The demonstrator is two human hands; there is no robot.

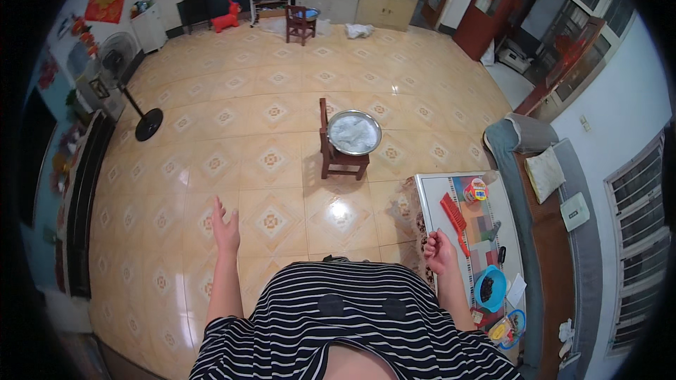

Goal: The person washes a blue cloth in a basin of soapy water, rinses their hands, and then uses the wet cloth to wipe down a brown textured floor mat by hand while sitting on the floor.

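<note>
My left hand point(226, 227) is held out over the tiled floor with its fingers apart and nothing in it. My right hand point(440, 253) has curled fingers and no visible object in them. It is near the left edge of a low table point(430, 190), beside a red long-handled brush point(454, 214) lying on the tabletop. Ahead of me a small wooden chair point(344, 161) carries a round metal basin point(378, 140) that holds white cloth point(353, 134). A red-and-yellow tub point(476, 190) stands farther back on the table.
On the table are a blue bowl point(496, 303) of dark pieces and a blue-rimmed container point(520, 324). A sofa point(554, 253) lines the right side. A standing fan point(148, 124) is at left. Another chair point(296, 26) with a blue basin point(307, 12) stands at the back.
</note>
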